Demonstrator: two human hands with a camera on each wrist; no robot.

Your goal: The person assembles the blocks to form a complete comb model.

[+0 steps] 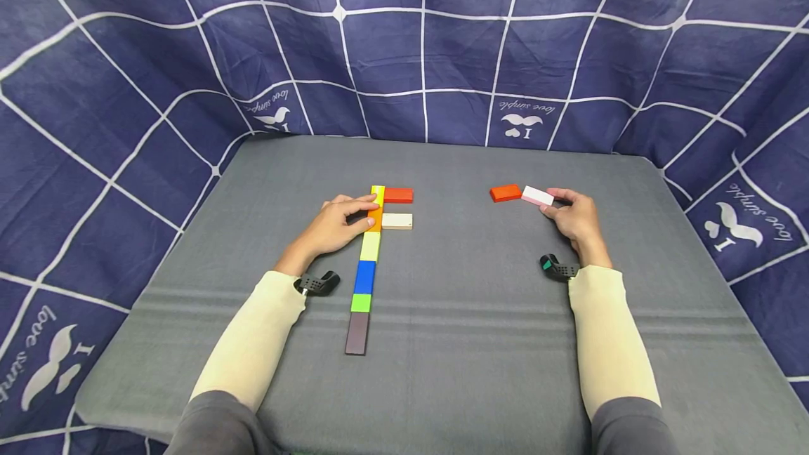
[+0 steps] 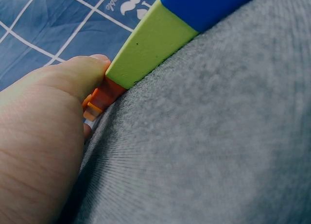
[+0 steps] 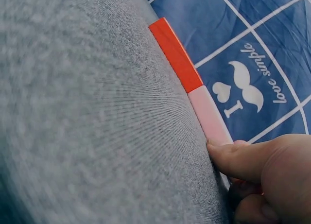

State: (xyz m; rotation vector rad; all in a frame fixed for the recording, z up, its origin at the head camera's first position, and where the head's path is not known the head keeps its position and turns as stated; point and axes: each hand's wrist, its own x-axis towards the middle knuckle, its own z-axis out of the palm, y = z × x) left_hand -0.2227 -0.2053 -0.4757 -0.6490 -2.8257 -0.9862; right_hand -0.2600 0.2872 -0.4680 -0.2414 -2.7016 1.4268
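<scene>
My left hand (image 1: 338,225) rests at the far end of a row of flat blocks, thumb against an orange block (image 1: 376,224) and a fingertip over the yellow block (image 1: 378,189). Towards me the row runs on through a pale lime block (image 1: 370,246), a blue block (image 1: 364,277), a green block (image 1: 362,302) and a dark brown block (image 1: 357,333). A red block (image 1: 399,195) and a cream block (image 1: 397,221) stick out to its right. On the right, my right hand (image 1: 576,218) pinches a pink block (image 3: 210,113), its end against an orange-red block (image 3: 176,55).
Grey cloth covers the table (image 1: 455,286). Behind and at both sides hangs a navy curtain (image 1: 392,48) with white grid lines. A dark wrist strap (image 1: 319,284) is on the left forearm, and a similar strap (image 1: 557,269) on the right.
</scene>
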